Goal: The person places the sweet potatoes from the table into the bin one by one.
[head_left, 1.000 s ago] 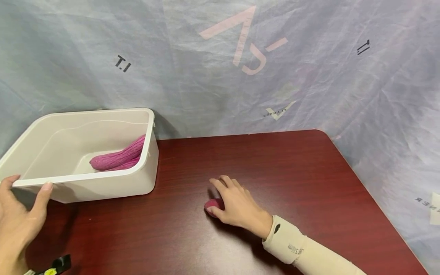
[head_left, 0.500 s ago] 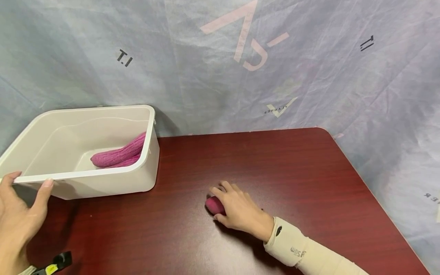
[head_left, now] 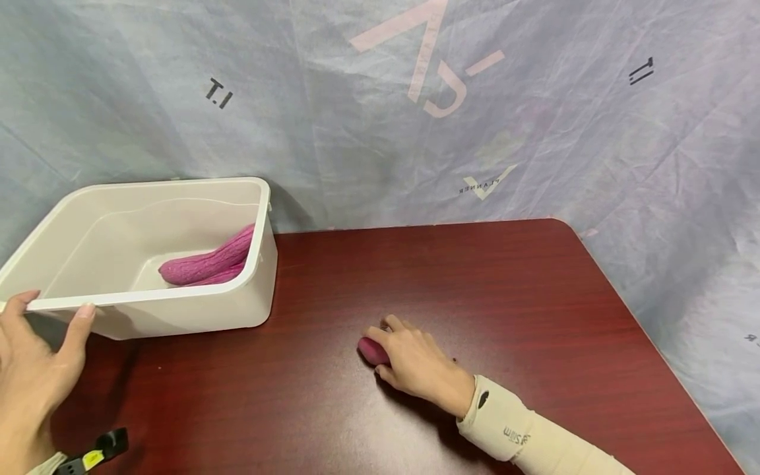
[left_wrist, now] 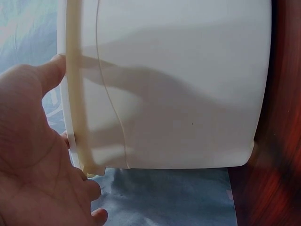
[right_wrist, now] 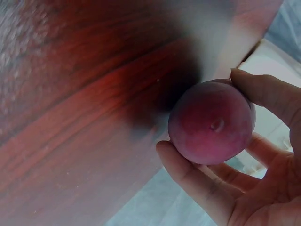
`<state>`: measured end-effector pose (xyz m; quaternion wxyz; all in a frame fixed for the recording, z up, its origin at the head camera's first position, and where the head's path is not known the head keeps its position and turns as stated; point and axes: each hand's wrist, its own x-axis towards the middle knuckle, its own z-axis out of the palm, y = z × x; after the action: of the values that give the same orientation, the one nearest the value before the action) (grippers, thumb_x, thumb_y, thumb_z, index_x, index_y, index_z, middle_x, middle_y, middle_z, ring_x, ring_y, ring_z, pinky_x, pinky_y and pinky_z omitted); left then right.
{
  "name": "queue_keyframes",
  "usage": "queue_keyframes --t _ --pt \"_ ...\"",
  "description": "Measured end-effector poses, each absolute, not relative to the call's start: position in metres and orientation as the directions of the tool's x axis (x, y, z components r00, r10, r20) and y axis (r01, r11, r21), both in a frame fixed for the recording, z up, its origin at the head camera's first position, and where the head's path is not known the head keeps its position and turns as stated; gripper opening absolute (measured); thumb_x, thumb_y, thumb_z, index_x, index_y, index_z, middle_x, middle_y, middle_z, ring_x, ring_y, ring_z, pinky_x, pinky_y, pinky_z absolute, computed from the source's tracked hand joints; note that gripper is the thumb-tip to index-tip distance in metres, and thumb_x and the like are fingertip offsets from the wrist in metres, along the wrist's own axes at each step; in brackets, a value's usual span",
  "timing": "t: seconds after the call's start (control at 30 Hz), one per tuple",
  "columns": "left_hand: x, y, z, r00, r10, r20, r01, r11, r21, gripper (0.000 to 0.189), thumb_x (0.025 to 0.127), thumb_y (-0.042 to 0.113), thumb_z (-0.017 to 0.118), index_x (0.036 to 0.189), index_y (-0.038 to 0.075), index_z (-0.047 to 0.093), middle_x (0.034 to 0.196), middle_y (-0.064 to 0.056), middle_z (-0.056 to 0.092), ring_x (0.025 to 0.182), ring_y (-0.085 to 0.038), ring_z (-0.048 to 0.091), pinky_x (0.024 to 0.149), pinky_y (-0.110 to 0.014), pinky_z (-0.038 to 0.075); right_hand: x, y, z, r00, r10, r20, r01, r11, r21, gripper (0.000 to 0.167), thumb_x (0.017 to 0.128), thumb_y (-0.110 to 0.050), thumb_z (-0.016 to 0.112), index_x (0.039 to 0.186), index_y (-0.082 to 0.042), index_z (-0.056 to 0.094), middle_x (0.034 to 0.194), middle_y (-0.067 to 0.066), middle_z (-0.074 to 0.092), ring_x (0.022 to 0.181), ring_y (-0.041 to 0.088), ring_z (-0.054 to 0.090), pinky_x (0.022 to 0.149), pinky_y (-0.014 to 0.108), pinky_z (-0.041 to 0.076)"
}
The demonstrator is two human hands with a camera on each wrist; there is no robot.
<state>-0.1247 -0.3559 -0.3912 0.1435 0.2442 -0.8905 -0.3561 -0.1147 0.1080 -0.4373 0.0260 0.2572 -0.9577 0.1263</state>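
Note:
In the head view, my right hand (head_left: 418, 363) is low over the tabletop, with a round, dark red fruit (head_left: 373, 351) in its fingers. The right wrist view shows the fruit's smooth skin and a small nub on its end; thumb and fingers press it from opposite sides. At the far left, my left hand (head_left: 38, 373) grips the front rim of a white plastic bin (head_left: 196, 315), with its fingertips at the lip. Inside lie long magenta pieces (head_left: 204, 264) with wrinkled, ribbed surfaces, one over another; the bin's right wall hides their far ends.
Both the bin and the fruit are on a dark red wood-grain table (head_left: 505, 284). Grey printed cloth (head_left: 368, 132) hangs behind the table and along its right side. A black strap (head_left: 111, 443) with a yellow patch sticks out by my left wrist.
The right thumb and fingers have drawn in around the fruit, which has turned a little. My left hand keeps its place on the rim, while the whole head view shifts slightly.

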Motion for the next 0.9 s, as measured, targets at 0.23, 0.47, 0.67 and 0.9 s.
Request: queue_keyframes --t 0.23,0.47,0.67,0.9 --pt "-0.124 -0.351 -0.386 -0.839 -0.538 0.084 -0.326 0.619 0.714 0.073 0.1 0.038 0.047 0.159 0.026 0.006 0.166 -0.025 0.005 0.156 -0.044 0.003 0.125 -0.057 0.007 -0.116 0.106 -0.433 -0.868 -0.484 0.112 -0.497 0.834 -0.239 0.044 0.08 -0.021 0.082 0.121 -0.02 0.064 0.103 0.004 0.064 0.081 0.019 0.065 0.054 0.033 0.052" --pt "-0.127 -0.353 -0.388 -0.843 -0.527 0.111 -0.308 0.642 0.702 0.072 0.1 0.038 0.047 0.159 0.025 0.007 0.166 -0.026 0.006 0.156 -0.045 0.004 0.125 -0.058 0.007 -0.122 0.101 -0.423 -0.873 -0.466 0.145 -0.488 0.837 -0.247 0.047 0.08 -0.021 0.081 0.125 -0.021 0.064 0.102 0.004 0.065 0.086 0.021 0.066 0.057 0.037 0.055" --pt "-0.127 -0.357 -0.39 -0.851 -0.517 0.096 -0.316 0.649 0.692 0.073 0.1 0.04 0.048 0.158 0.028 0.005 0.166 -0.024 0.005 0.155 -0.046 0.002 0.124 -0.061 0.005 -0.129 0.094 -0.409 -0.876 -0.449 0.175 -0.48 0.842 -0.246 0.051 0.081 -0.022 0.081 0.129 -0.023 0.063 0.107 0.003 0.066 0.092 0.023 0.068 0.061 0.042 0.058" --pt "-0.128 -0.356 -0.388 -0.842 -0.531 0.097 -0.315 0.629 0.711 0.074 0.099 0.039 0.048 0.159 0.026 0.006 0.166 -0.023 0.003 0.155 -0.045 0.001 0.125 -0.059 0.005 -0.136 0.083 -0.397 -0.874 -0.459 0.161 -0.486 0.843 -0.233 0.051 0.083 -0.024 0.079 0.131 -0.026 0.062 0.108 0.002 0.065 0.091 0.022 0.067 0.059 0.039 0.056"
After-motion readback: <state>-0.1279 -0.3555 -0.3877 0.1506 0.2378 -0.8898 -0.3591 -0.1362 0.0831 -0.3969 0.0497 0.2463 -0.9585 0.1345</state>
